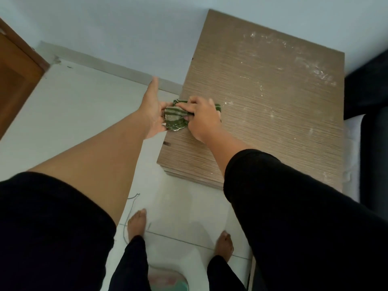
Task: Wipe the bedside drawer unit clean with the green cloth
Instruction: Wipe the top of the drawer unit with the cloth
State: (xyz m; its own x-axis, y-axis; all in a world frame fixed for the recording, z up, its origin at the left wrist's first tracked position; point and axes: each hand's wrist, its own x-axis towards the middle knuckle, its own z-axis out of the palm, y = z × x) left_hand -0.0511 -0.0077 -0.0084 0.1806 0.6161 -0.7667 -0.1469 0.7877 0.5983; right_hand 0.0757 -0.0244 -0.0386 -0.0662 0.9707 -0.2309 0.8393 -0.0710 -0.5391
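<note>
The bedside drawer unit (268, 106) has a wood-grain top, seen from above at the right, with white dust smeared over its far right part. A green striped cloth (175, 119) lies bunched at the top's left edge, partly hanging past it. My right hand (202, 118) presses down on the cloth with the fingers closed over it. My left hand (152, 108) is cupped, palm up and fingers apart, just beside and below that edge, touching the cloth's hanging part.
A pale blue wall runs behind the unit with a grey skirting board (109, 67). A brown wooden door (14, 74) stands at the far left. A dark bed frame (369, 97) adjoins the unit's right side. My bare feet stand on the white tiled floor (69, 114).
</note>
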